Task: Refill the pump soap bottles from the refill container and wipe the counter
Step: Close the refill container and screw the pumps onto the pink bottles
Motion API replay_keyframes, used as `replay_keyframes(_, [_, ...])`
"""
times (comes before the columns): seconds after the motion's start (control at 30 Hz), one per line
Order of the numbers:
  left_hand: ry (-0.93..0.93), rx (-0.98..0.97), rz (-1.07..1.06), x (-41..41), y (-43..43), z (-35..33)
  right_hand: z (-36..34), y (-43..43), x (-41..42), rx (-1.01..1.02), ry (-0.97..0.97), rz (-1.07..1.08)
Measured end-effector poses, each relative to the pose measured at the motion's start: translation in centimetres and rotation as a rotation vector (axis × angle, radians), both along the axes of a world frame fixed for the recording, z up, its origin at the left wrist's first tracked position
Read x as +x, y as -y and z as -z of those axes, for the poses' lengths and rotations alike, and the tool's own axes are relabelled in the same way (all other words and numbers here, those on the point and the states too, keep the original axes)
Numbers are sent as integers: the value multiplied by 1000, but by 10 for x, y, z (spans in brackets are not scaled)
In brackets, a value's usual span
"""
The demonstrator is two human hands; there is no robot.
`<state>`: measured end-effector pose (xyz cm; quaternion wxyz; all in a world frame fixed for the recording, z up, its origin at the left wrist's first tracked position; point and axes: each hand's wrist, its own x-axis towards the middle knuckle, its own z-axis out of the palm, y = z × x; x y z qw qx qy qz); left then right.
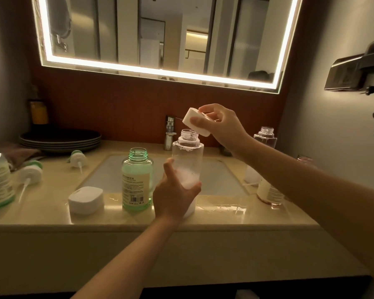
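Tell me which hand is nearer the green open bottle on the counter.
Left. The left hand grips the clear bottle just right of the green bottle; the right hand is higher up, holding a white pump cap over the clear bottle's mouth.

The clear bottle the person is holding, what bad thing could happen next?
The open green bottle stands right beside the left hand gripping the clear bottle; a nudge might tip and spill it. The right hand holds the white pump top tilted above the neck, so it may thread crooked. The puddle on the counter looks slippery.
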<state>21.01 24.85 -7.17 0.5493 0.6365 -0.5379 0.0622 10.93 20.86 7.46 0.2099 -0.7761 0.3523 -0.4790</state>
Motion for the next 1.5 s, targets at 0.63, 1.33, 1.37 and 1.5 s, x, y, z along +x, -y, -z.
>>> replay_keyframes(0.63, [-2,3,11,1,-4,0,1,-4,10,-96,-275,-10])
replay_keyframes(1.33, [-3,7,31,3,-2,3,-17,-12,18,93,-431,-24])
replay_keyframes(1.37, [-3,5,33,3,-2,3,-19,-12,18,132,-445,-58])
replay_keyframes(1.5, [-2,0,33,4,-2,4,-18,-11,15,113,-456,-99])
